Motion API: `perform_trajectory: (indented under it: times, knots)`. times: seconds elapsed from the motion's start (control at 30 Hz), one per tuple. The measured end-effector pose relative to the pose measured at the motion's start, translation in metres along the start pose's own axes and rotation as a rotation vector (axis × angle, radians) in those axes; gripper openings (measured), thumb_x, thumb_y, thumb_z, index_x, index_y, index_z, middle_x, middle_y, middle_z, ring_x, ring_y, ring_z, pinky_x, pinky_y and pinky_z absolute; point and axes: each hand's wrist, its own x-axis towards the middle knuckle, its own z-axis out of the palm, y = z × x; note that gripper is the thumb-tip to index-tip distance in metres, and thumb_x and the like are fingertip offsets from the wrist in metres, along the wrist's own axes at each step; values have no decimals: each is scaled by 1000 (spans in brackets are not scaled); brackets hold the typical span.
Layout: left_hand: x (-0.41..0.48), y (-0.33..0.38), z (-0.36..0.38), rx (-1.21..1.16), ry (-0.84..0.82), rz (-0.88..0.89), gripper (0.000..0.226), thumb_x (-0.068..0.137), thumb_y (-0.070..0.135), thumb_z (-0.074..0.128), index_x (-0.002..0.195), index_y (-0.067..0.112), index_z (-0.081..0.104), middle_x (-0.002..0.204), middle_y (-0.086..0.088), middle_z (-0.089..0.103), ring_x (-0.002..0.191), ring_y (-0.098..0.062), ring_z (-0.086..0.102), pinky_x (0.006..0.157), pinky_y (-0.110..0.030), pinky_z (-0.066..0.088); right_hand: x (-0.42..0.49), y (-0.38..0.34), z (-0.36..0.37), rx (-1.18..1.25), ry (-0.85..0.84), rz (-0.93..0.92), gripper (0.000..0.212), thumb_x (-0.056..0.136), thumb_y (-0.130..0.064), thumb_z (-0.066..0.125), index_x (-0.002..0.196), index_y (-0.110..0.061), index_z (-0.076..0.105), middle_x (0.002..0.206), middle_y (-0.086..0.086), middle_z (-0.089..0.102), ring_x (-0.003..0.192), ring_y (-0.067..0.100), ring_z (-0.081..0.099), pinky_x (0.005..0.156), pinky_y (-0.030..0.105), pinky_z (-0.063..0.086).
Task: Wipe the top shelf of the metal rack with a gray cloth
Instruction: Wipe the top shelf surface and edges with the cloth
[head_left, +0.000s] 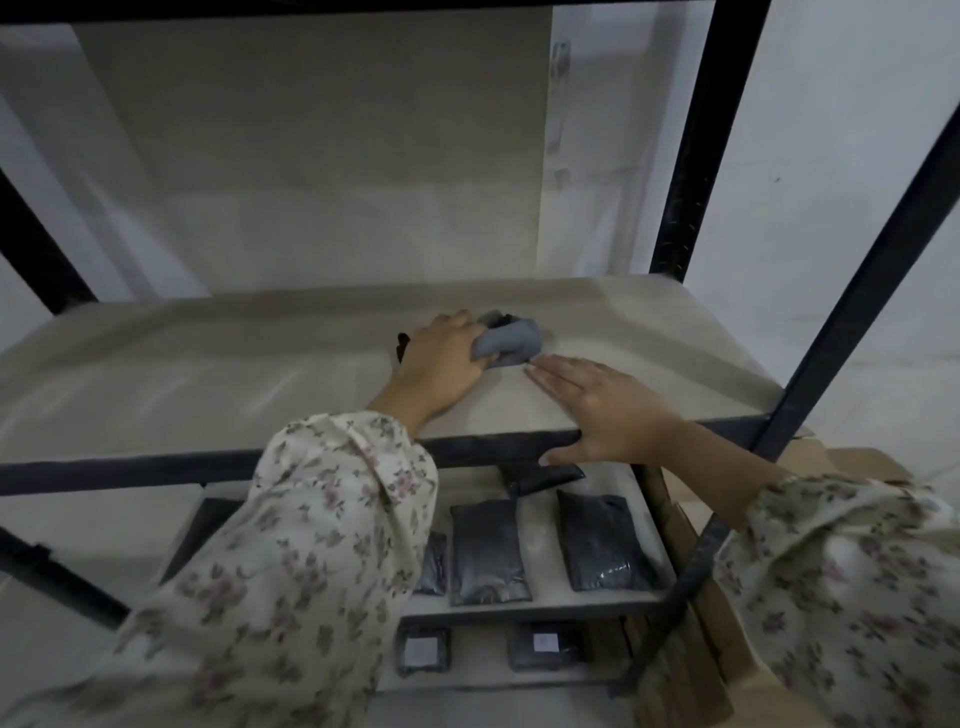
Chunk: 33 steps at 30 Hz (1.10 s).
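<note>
A beige shelf board (182, 374) of the black metal rack lies in front of me at chest height. On it, near the middle, sits a bunched gray cloth (511, 340). My left hand (441, 364) grips the cloth's left end, fingers curled round it. My right hand (602, 410) lies flat on the shelf just right of the cloth. Its fingers are straight, and its thumb hangs over the black front rail (156, 467).
Black uprights (696, 156) stand at the back right and front right (852, 312). The lower shelves hold dark packets (488, 551). Cardboard (691, 649) leans at the lower right. A pale wall is behind the rack.
</note>
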Motion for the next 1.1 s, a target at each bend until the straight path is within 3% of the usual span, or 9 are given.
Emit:
perform_trajectory:
  times: [0.17, 0.4, 0.53, 0.63, 0.73, 0.83, 0.97, 1.03, 1.1]
  knots:
    - [-57, 15, -12, 6, 73, 214, 16, 80, 19, 59, 94, 10, 62, 84, -7, 51, 80, -29, 50, 63, -31, 28, -1, -3, -5, 57, 34, 17, 103, 69, -73, 55, 146, -12, 24, 153, 8, 27, 140, 22, 26, 114, 29, 15]
    - [-125, 42, -2, 185, -238, 399, 39, 82, 29, 52, 120, 24, 54, 113, -1, 53, 106, -22, 46, 84, -33, 31, -2, -5, -6, 60, -35, 31, 106, 68, -76, 43, 148, -14, 12, 157, 5, 15, 143, 18, 16, 118, 34, 14]
    - [-131, 53, -4, -460, -35, 20, 27, 88, 36, 51, 108, 19, 57, 101, -5, 63, 93, -17, 58, 79, -30, 47, -1, -9, -12, 136, -42, 4, 88, 77, -42, 64, 147, -11, 20, 155, 10, 20, 143, 22, 19, 117, 37, 17]
    - [-117, 64, -19, -846, 187, -194, 4, 94, 30, 48, 93, 31, 52, 84, 8, 62, 75, 2, 59, 64, -12, 46, 0, -22, -30, 582, -19, 164, 65, 75, -35, 72, 131, -14, 47, 136, 8, 48, 125, 24, 45, 105, 39, 37]
    - [-93, 79, -34, -1345, 291, -496, 24, 98, 25, 40, 114, 16, 55, 106, 1, 63, 95, -10, 60, 78, -17, 49, -3, -41, -45, 1112, 58, 294, 25, 88, -16, 59, 111, -7, 60, 107, 4, 63, 97, 13, 59, 89, 27, 47]
    - [-73, 90, -39, -1529, 226, -710, 39, 99, 27, 38, 124, 0, 52, 125, -16, 57, 112, -28, 55, 92, -32, 45, 0, -66, -55, 1543, 163, 381, 24, 94, -12, 46, 109, 4, 55, 98, 11, 60, 88, 17, 57, 79, 25, 44]
    - [-60, 89, -35, -1018, 214, -793, 35, 95, 24, 44, 128, 10, 43, 137, -15, 37, 111, -28, 49, 85, -24, 40, 11, -86, -71, 1980, 226, 526, 32, 91, -33, 53, 105, -4, 58, 78, 5, 66, 64, 12, 66, 57, 21, 53]
    - [-60, 76, -33, -660, 171, -670, 37, 92, 26, 47, 127, 16, 41, 135, -12, 31, 120, -30, 36, 79, -15, 21, 19, -92, -79, 1900, 251, 623, 26, 89, -29, 58, 101, -6, 54, 75, 5, 63, 58, 13, 63, 49, 21, 51]
    - [-63, 54, -33, -493, 110, -536, 35, 89, 33, 52, 122, 23, 48, 132, -11, 34, 124, -29, 29, 83, -25, 20, 30, -91, -85, 1697, 308, 698, 26, 90, -22, 57, 109, -9, 46, 94, 7, 60, 71, 17, 61, 57, 26, 51]
